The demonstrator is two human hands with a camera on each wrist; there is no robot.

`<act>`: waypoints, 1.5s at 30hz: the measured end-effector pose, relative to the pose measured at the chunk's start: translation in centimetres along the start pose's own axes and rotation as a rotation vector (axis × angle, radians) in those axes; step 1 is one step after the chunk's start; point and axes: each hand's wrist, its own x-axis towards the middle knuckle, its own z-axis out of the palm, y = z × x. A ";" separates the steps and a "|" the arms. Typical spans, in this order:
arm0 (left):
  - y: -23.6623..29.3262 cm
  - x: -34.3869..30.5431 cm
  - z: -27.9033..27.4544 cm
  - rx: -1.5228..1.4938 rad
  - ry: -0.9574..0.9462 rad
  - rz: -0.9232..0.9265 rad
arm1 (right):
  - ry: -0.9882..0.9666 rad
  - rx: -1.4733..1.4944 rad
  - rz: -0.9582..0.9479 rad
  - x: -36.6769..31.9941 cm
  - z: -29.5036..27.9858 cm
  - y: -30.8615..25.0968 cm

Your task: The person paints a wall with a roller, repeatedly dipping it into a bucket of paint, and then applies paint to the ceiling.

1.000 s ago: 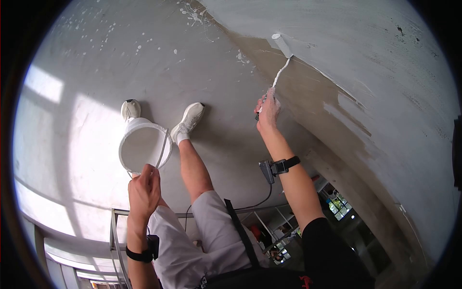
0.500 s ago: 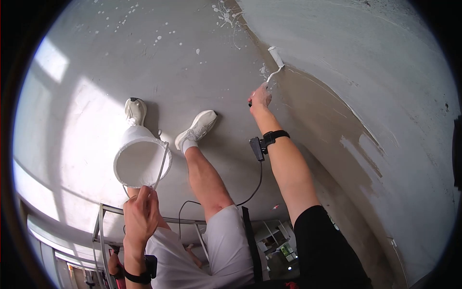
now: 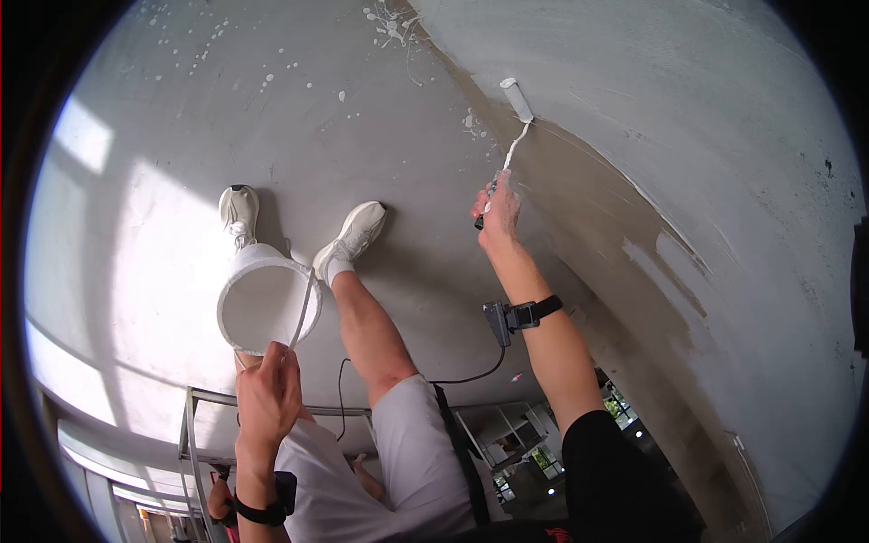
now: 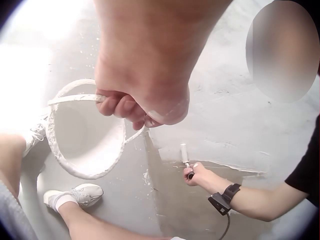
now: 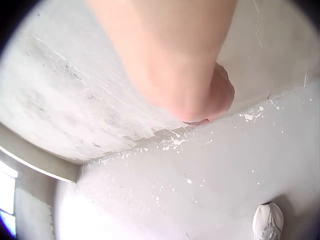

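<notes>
My left hand (image 3: 269, 398) grips the handle of a white bucket (image 3: 226, 312), which hangs tilted with its mouth toward the head camera. In the left wrist view the curled fingers of the left hand (image 4: 122, 107) hold the handle beside the bucket rim (image 4: 55, 145). My right hand (image 3: 501, 210) grips the handle of a paint roller (image 3: 517, 100), whose white sleeve lies against the lower wall at the edge of the pale coat. In the right wrist view the right hand (image 5: 200, 102) hides the roller.
The wall (image 3: 724, 163) is pale above, with a bare brown strip (image 3: 579, 181) along its base. White splatters (image 3: 391, 27) mark the grey floor (image 3: 317, 145). Two white shoes (image 3: 355, 233) stand near the bucket. A metal frame (image 3: 213, 395) and a cable (image 3: 471, 378) are by the legs.
Over the last second the roller has shifted slightly down in the head view, staying near the wall's lower edge. The bucket sits a little lower in view; both hands keep their grips.
</notes>
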 end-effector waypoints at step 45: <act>9.0 -2.0 -1.3 0.277 -0.237 0.290 | 0.211 0.153 -0.143 -24.0 -23.8 -9.4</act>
